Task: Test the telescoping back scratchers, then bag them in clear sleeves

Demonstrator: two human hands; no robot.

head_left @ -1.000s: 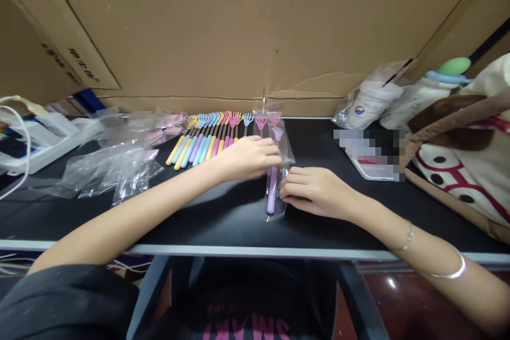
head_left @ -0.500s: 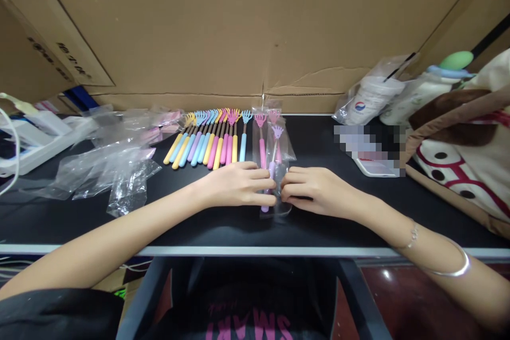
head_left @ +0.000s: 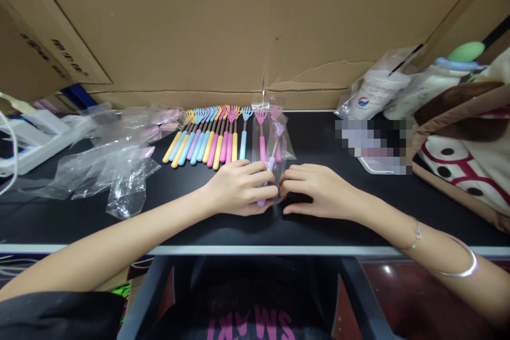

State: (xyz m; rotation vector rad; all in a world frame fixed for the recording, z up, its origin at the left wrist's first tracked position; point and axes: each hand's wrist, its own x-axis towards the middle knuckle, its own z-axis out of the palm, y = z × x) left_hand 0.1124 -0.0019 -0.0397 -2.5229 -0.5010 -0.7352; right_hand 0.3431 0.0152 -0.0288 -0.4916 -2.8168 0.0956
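A purple back scratcher [head_left: 271,163] in a clear plastic bag [head_left: 282,155] slants between my hands, head away from me. My left hand [head_left: 244,187] is closed around its handle and the bag. On the bag's right edge, my right hand [head_left: 314,191] rests with bent fingers, its thumb apart from them; the fingertips are partly hidden. Just beyond lies a pink back scratcher [head_left: 262,144] in a bag, with another bagged pink one [head_left: 278,152] beside it. Unbagged back scratchers [head_left: 205,143] in yellow, blue, purple and pink lie in a row to the left.
Loose clear bags [head_left: 123,164] are heaped at the left, near a white power strip [head_left: 43,141]. At the right are a lidded cup [head_left: 372,93], a partly blurred phone [head_left: 376,164] and a cloth bag [head_left: 470,154]. A cardboard wall [head_left: 223,26] stands behind.
My left hand has closed further around the purple back scratcher, which has tilted a little. The bag's right side is drawn in. My right thumb has moved away from its fingers.
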